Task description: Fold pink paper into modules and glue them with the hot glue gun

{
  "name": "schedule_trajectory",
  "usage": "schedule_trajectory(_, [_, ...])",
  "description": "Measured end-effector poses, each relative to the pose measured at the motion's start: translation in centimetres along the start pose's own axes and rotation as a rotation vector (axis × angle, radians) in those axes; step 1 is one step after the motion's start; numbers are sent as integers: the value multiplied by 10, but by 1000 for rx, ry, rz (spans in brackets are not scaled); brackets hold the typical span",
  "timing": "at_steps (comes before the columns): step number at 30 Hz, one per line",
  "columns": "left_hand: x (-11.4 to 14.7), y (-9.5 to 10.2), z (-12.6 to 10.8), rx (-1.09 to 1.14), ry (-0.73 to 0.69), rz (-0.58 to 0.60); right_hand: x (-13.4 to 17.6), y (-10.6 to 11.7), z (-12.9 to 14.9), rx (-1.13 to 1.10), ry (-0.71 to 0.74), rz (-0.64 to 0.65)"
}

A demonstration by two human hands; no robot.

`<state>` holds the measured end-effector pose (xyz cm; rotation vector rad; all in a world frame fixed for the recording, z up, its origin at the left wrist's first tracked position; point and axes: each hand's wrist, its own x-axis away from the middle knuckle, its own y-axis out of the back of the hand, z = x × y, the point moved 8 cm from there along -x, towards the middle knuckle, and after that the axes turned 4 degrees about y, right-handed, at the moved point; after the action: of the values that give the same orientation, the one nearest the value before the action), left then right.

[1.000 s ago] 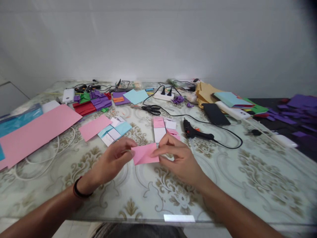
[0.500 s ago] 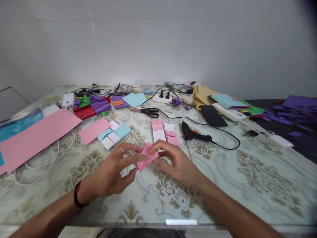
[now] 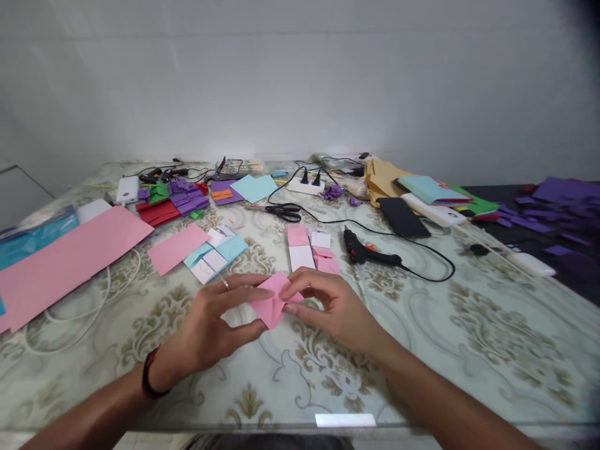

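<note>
A small folded piece of pink paper (image 3: 272, 307) is held between both hands above the front middle of the table. My left hand (image 3: 218, 319) grips its left side, with the thumb under the edge and fingers over the top. At the right side, my right hand (image 3: 330, 306) pinches a corner between thumb and forefinger. Just behind the hands lie folded pink and white papers (image 3: 301, 253). To their left are folded blue and white papers (image 3: 215, 253) and a flat pink sheet (image 3: 178, 249).
A black glue gun (image 3: 368, 250) with a looping cord lies right of the hands. Scissors (image 3: 284, 212) and a white power strip (image 3: 304, 185) are farther back. A dark phone (image 3: 403, 217) rests at right, a long pink sheet (image 3: 79, 262) at left.
The pink paper has turned and spread wider, showing a crease down its middle. My left forefinger has drawn back left from across it. The right hand stays nearly in place.
</note>
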<state>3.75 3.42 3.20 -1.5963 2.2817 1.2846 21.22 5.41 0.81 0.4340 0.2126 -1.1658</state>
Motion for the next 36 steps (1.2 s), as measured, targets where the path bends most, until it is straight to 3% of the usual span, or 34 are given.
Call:
schedule_trajectory(6, [-2, -9, 7, 204, 128, 71, 1, -3, 10, 43, 90, -26])
schedule_trajectory(15, [1, -3, 29, 465, 329, -52, 2, -2, 16, 37, 87, -51])
schedule_trajectory(22, [1, -10, 27, 401, 323, 24, 4, -14, 11, 81, 34, 20])
schedule_trajectory(29, [2, -6, 27, 418, 362, -29, 8, -8, -5, 20, -147, -70])
schedule_trajectory(33, [0, -14, 19, 453, 353, 74, 8, -9, -6, 67, -141, -75])
schedule_trajectory(36, [-1, -16, 16, 411, 322, 88, 8, -12, -4, 80, -120, -74])
